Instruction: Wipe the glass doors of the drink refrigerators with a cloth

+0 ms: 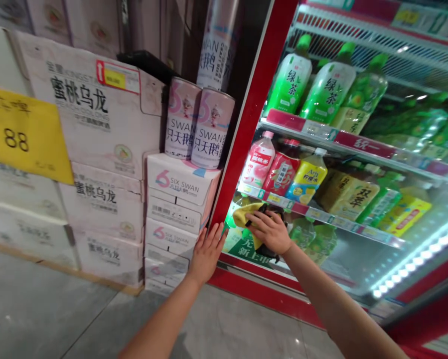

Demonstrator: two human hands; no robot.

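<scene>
My right hand (268,232) presses a yellow cloth (245,218) against the glass door of a drinks refrigerator (343,259), with a dark cloth (269,212) bunched under the fingers. My left hand (208,253) rests flat with its fingers spread, against the lower red door frame (246,134) beside a stack of white Six Swan cartons (173,209). It holds nothing. Bottled green tea and other drinks stand on the shelves behind the glass.
Two Swan cans (199,127) stand on the cartons. Stacked peach oolong cartons (102,149) with a yellow price sign (24,134) fill the left. A grey tile floor (48,304) runs beneath them and the refrigerator's red base.
</scene>
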